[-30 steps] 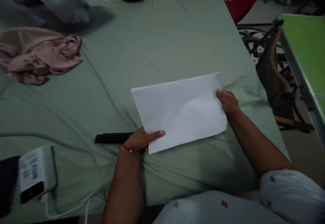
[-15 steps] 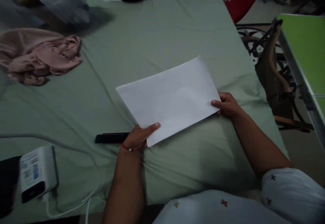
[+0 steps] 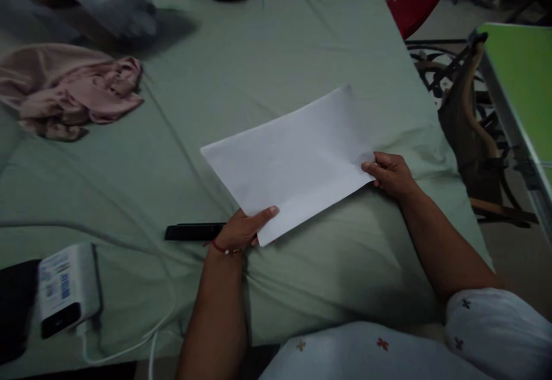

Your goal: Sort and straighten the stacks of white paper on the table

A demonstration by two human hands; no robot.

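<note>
Above a pale green cloth [image 3: 302,41], white paper [image 3: 293,161] spans the space between two hands held well apart, its long axis slanting away to the right. The left hand [image 3: 240,230] clamps the near left corner, thumb uppermost, and sits closer to the wearer; the right hand [image 3: 391,174] pinches the paper by its near right corner (the undersides of both grips are mostly hidden). A slim black object [image 3: 192,232] lies partly covered by the left hand.

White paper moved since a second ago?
Yes. The white paper has shifted left and turned: its far-left corner is nearer the pink cloth, and its far-right corner is farther from the person.
</note>
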